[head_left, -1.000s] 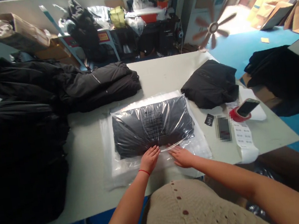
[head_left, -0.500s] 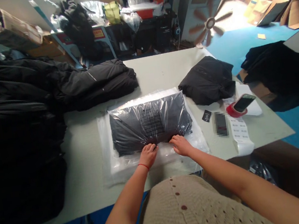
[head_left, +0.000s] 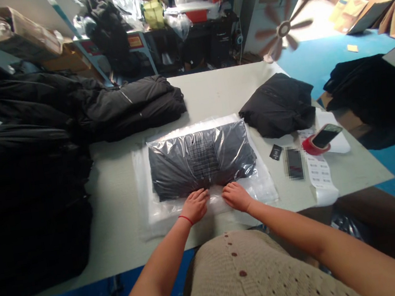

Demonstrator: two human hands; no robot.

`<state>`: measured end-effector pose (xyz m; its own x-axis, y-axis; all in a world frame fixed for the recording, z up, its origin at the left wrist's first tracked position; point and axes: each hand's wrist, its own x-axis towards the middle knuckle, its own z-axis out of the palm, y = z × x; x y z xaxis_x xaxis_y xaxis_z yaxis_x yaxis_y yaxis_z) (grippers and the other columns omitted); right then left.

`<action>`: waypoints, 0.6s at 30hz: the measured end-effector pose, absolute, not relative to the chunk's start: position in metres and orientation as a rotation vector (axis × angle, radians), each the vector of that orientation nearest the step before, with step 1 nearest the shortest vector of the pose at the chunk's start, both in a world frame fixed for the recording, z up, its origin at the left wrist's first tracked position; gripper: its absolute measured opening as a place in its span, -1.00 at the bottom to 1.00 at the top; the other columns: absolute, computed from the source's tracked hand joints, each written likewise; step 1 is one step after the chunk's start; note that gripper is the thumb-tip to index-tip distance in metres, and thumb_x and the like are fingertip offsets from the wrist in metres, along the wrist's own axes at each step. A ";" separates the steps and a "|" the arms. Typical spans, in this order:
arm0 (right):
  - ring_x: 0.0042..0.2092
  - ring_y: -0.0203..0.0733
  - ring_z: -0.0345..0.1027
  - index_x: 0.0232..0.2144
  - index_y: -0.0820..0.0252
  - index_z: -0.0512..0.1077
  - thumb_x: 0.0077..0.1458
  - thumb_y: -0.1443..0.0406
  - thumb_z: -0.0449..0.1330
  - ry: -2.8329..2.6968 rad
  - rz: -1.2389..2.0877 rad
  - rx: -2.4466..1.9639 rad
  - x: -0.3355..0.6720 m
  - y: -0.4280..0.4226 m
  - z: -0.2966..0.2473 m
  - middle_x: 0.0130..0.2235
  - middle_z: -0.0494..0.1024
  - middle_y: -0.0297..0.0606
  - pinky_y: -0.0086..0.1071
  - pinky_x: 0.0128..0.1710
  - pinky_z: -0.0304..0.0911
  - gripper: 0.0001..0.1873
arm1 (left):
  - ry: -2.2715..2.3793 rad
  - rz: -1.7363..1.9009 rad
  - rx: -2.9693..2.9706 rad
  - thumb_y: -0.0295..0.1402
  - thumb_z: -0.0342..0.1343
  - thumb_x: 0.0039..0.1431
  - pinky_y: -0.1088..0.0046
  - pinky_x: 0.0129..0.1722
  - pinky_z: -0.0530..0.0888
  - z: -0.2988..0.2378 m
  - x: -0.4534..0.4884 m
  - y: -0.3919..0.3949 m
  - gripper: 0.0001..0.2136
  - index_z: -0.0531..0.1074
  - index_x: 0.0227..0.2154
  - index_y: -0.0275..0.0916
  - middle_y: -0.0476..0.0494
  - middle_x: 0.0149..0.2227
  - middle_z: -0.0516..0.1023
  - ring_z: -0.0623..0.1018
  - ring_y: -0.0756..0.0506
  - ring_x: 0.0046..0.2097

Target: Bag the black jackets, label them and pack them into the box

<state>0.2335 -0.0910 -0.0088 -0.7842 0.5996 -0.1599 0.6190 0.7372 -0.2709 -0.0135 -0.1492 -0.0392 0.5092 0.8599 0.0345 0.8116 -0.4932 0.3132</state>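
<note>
A folded dark garment [head_left: 171, 168] lies flat inside a clear plastic bag [head_left: 232, 136], with a block of dark print across its middle. It rests on a stack of clear plastic bags [head_left: 148, 213]. At the bag's near edge, left of centre, my left hand [head_left: 195, 206] has its fingers bent over the plastic; a red string circles that wrist. My right hand [head_left: 236, 196] is curled on the same near edge, a short gap to the right. Both hands appear closed on the bag's edge, their fingertips partly hidden.
Piles of black garments [head_left: 24, 190] fill the table's left side. Another black garment [head_left: 279, 103] lies at the right, near a black tag [head_left: 275, 152], a blurred-out phone-like object [head_left: 294, 163], a red tape roll [head_left: 315, 144] with a phone [head_left: 327, 135] on it, and a label strip [head_left: 320, 173]. A fan [head_left: 283, 29] stands beyond.
My right hand has slid slightly toward me and toward my left hand along the bag's near edge. The whole view has shifted a little; the bagged garment stays in place.
</note>
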 end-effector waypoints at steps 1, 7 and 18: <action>-0.07 -0.10 0.22 -0.23 0.18 0.50 0.26 0.28 0.02 2.885 -0.505 1.028 0.234 -0.090 -0.007 -0.13 0.50 -0.15 -0.22 0.00 0.04 -0.76 | 1.413 0.274 2.487 -0.32 0.05 0.18 0.23 0.17 0.25 -0.037 -0.014 -0.148 -0.65 0.45 0.03 -0.09 -0.11 0.14 0.44 0.34 -0.16 0.20; 0.03 -0.10 0.19 -0.24 0.12 0.52 0.23 0.29 0.07 2.975 -0.612 1.214 0.243 -0.093 0.005 -0.05 0.49 -0.18 -0.20 0.10 0.01 -0.79 | 1.402 0.316 2.487 -0.12 0.09 0.16 0.19 0.12 0.28 -0.027 -0.010 -0.148 -0.59 0.43 0.05 -0.13 -0.18 0.11 0.46 0.37 -0.20 0.14; -0.16 -0.13 0.38 -0.16 0.15 0.43 0.30 0.22 -0.04 2.640 -0.658 1.330 0.228 -0.078 0.013 -0.24 0.56 -0.17 -0.34 -0.15 0.14 -0.73 | 1.592 0.222 2.362 -0.35 -0.07 0.29 0.30 -0.18 0.36 -0.019 0.007 -0.141 -0.75 0.53 -0.31 -0.23 -0.23 -0.31 0.54 0.45 -0.14 -0.20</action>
<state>0.2284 -0.0785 0.0125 -0.6093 0.7385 -0.2888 0.7876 0.5215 -0.3283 0.0073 -0.1407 -0.0189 0.3796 0.9246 -0.0311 0.8810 -0.3511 0.3171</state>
